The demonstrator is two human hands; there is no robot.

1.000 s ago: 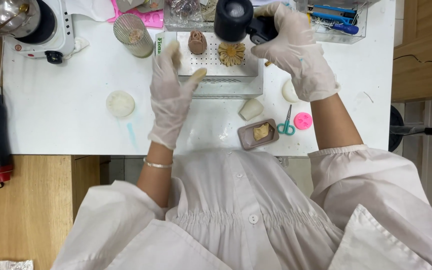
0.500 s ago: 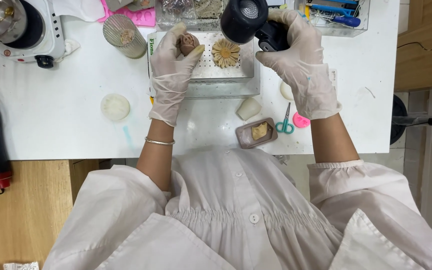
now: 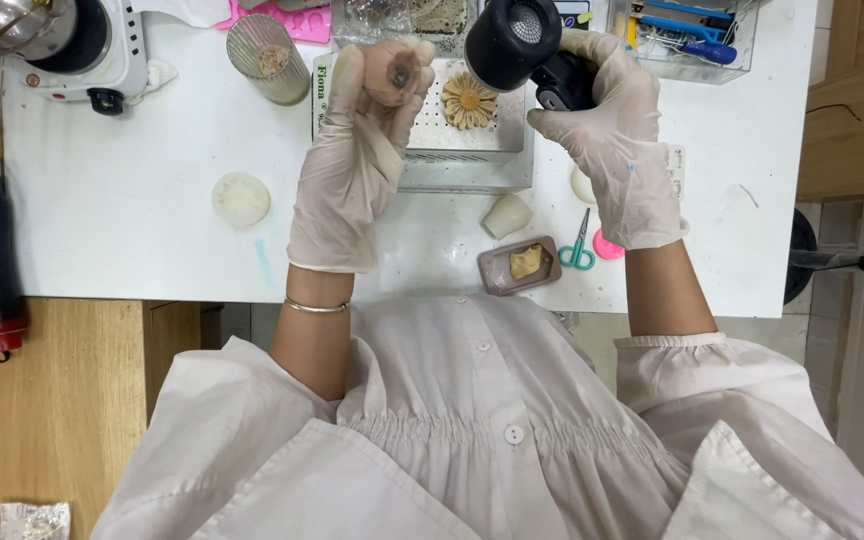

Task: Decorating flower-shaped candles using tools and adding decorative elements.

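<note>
Overhead, the gloved left hand (image 3: pixel 352 165) pinches a brown rose shape (image 3: pixel 389 72) in closed fingers, lifted beside the black heat tool (image 3: pixel 512 45) gripped by the right hand (image 3: pixel 617 140) above the desk (image 3: pixel 132 240).

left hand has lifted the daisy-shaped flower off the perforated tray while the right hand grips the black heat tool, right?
Not quite. The head view shows the left hand holding the pinkish rose-shaped piece, not the daisy. The daisy-shaped flower lies on the perforated tray. The rest holds: the right hand grips the black heat tool.
</note>
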